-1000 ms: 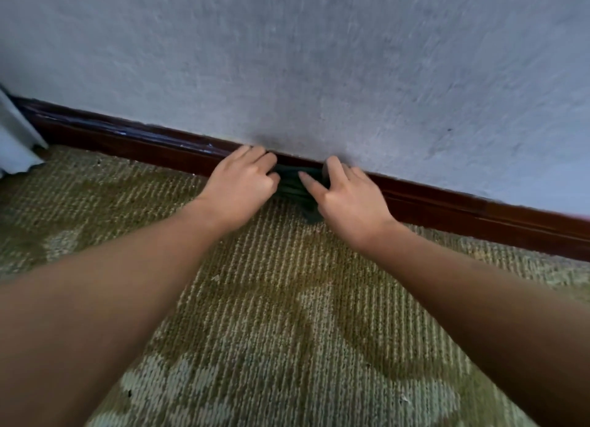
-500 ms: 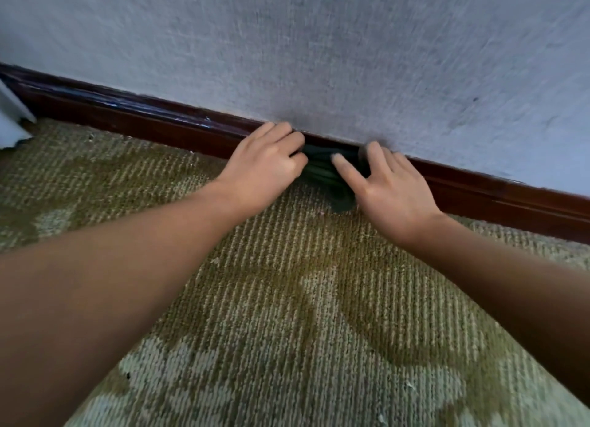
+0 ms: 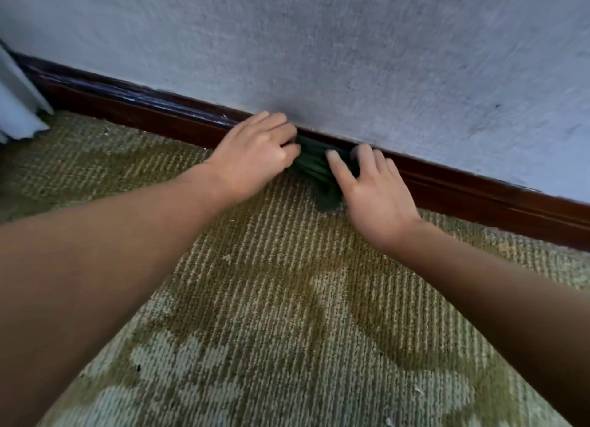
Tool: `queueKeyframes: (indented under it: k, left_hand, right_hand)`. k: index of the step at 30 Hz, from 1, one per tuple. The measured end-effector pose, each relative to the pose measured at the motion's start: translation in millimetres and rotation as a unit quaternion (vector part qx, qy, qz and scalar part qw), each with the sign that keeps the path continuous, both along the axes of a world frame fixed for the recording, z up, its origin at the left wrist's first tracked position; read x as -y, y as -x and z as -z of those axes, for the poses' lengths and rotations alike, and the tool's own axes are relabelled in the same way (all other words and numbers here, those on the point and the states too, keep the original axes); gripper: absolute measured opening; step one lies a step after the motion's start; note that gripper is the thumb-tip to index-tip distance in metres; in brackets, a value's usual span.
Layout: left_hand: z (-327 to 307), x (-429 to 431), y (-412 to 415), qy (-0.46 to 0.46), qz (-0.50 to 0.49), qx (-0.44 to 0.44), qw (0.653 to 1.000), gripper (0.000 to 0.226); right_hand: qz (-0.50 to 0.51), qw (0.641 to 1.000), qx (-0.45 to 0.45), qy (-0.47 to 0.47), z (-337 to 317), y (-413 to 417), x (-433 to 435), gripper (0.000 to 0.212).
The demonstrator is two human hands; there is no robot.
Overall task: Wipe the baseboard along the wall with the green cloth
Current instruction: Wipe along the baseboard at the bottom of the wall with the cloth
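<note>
Fabric (image 3: pixel 16 107), pale and perhaps a curtain, hangs at the far left edge of the carpet (image 3: pixel 287 299), where the dark wooden baseboard (image 3: pixel 143 113) begins under the grey wall (image 3: pixel 351 59). Further right, the left hand (image 3: pixel 255 153) is curled on the left end of the green cloth (image 3: pixel 314 168) and grips it, I judge in order to drag it along the wood. The cloth is bunched against the baseboard at the carpet's far edge, between both hands, with its tail on the carpet. The right hand (image 3: pixel 376 193) lies with straight fingers and thumb on the cloth, pressing it to the board for good contact. No bucket or other container is visible.
</note>
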State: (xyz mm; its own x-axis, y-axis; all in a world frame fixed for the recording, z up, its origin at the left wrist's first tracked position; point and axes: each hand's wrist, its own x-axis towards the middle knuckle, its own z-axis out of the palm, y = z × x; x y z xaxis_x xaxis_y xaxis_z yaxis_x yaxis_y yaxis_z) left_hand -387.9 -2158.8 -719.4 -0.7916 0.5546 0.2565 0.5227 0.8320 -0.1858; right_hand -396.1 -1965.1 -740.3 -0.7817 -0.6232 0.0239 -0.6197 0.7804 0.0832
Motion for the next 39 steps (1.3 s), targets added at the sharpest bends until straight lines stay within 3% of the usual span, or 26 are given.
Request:
queueKeyframes:
  k: [5, 8, 15, 20, 25, 29, 35, 39]
  left_hand:
    - [-6.5, 5.6, -3.8, 0.003, -0.053, 0.035, 0.998, 0.012]
    - [-4.0, -10.2, -8.2, -0.034, -0.083, 0.045, 0.995, 0.035]
    - [10.6, -65.5, 1.1, -0.032, 0.044, -0.035, 0.998, 0.021]
    - [17.5, -65.5, 8.1, -0.028, 0.085, -0.108, 0.99, 0.013]
    - [16.5, -53.6, 11.5, -0.034, 0.112, -0.102, 0.988, 0.011]
    - [15.6, -47.1, 15.5, -0.038, 0.14, -0.102, 0.984, 0.013]
    - [17.5, -33.7, 22.0, -0.012, 0.214, -0.128, 0.968, 0.017]
    - [19.0, -28.0, 25.4, 0.016, 0.237, -0.118, 0.964, 0.016]
  right_hand:
    - [-0.019, 0.999, 0.019, -0.021, -7.5, 2.4, 17.5, 0.067]
    - [-0.041, 0.998, 0.007, -0.036, -17.3, 8.6, 4.3, 0.065]
    - [0.037, 0.997, 0.02, -0.058, -28.4, 0.1, -60.3, 0.061]
    - [0.065, 0.996, 0.02, -0.051, -26.4, -4.1, -59.7, 0.062]
    - [0.04, 0.998, 0.005, -0.042, -26.9, -4.5, -52.4, 0.065]
    - [0.013, 0.996, -0.018, -0.089, -36.7, -5.5, -46.6, 0.07]
    - [0.082, 0.968, 0.009, -0.238, -50.2, -7.9, -27.2, 0.063]
    - [0.123, 0.962, 0.044, -0.239, -55.5, -7.9, -16.7, 0.061]
